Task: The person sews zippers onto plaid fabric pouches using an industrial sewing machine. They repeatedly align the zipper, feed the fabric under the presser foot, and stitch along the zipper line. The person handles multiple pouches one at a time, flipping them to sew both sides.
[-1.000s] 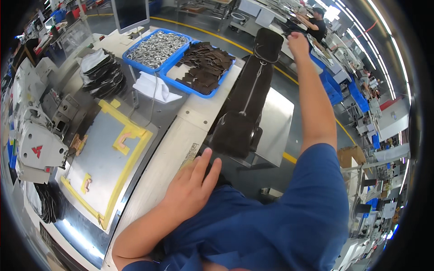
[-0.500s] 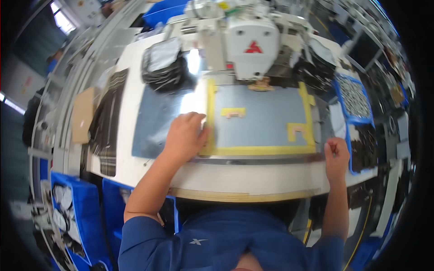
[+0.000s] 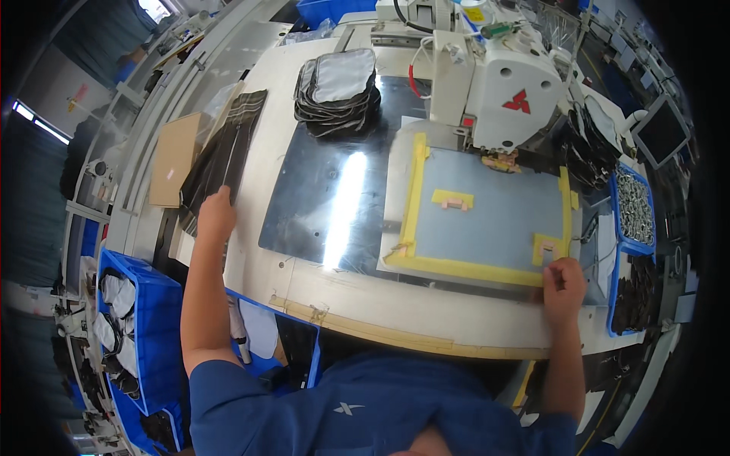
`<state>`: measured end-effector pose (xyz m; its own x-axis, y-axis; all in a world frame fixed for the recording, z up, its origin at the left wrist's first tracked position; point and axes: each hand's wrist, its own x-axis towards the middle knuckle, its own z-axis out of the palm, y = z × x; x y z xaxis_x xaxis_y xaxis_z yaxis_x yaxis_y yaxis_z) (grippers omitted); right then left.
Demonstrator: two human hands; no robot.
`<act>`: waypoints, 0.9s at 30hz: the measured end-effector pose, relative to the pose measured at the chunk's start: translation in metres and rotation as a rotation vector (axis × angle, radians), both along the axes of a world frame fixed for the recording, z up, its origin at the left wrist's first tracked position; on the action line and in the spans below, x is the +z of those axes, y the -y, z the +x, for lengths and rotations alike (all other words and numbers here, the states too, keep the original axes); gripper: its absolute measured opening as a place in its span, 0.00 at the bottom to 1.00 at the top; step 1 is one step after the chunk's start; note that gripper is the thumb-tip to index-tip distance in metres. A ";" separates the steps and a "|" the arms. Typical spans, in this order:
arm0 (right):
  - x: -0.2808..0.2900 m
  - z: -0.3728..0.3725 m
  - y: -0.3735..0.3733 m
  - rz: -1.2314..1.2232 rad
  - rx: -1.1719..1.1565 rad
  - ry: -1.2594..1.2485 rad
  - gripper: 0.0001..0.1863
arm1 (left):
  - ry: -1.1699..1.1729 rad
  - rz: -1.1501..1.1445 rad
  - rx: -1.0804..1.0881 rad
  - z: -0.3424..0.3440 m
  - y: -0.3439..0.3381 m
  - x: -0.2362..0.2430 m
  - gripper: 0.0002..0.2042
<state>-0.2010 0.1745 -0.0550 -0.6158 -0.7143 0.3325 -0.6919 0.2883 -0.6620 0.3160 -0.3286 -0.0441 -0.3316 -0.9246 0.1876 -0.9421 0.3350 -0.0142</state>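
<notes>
Facing the bench (image 3: 365,296), a person in a blue shirt (image 3: 319,414) has both arms out wide, with a blue bin (image 3: 157,327) of pale and dark pads (image 3: 118,300) low on the left. The right hand (image 3: 563,287) is at the near right corner of a grey panel (image 3: 494,197) edged with yellow tape; its fingers curl in toward the thumb, and whether they pinch anything or touch the panel cannot be told. A little farther out, the left hand (image 3: 216,213) is on dark fabric strips (image 3: 245,125) at the left of the bench, its fingers drawn together and the tips at the cloth; whether they grip it cannot be made out. The strips' long axis runs away from the person and leans to the right, so much of their length lies beyond the left hand. That hand is plainly the nearer: the right one is well apart, with a shiny metal plate (image 3: 304,197) and the panel between it and the strips. A flat cardboard piece (image 3: 169,159) lies just left of the strips. Off to the right, blue trays (image 3: 637,248) hold metal rings (image 3: 633,204) and dark brown pieces (image 3: 637,292). Farther back, a pad stack (image 3: 334,80) stands at the plate's far end, and a white sewing machine head (image 3: 513,87) overhangs the panel's far edge.
</notes>
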 end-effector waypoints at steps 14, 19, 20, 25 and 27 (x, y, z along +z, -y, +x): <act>0.025 0.008 0.019 0.001 0.084 0.105 0.07 | -0.572 0.414 -0.328 -0.117 -0.035 0.162 0.12; 0.044 0.027 0.037 -0.013 0.243 0.128 0.10 | -0.548 -0.008 -0.607 -0.163 -0.069 0.193 0.11; 0.049 0.030 0.040 -0.011 0.273 0.121 0.11 | -0.791 0.090 -0.713 -0.174 -0.076 0.196 0.11; 0.098 0.064 0.077 -0.112 0.479 0.154 0.25 | -1.364 0.558 -1.021 -0.234 -0.140 0.228 0.13; 0.119 0.077 0.088 -0.129 0.518 0.287 0.25 | -1.397 0.691 -1.106 -0.258 -0.150 0.225 0.15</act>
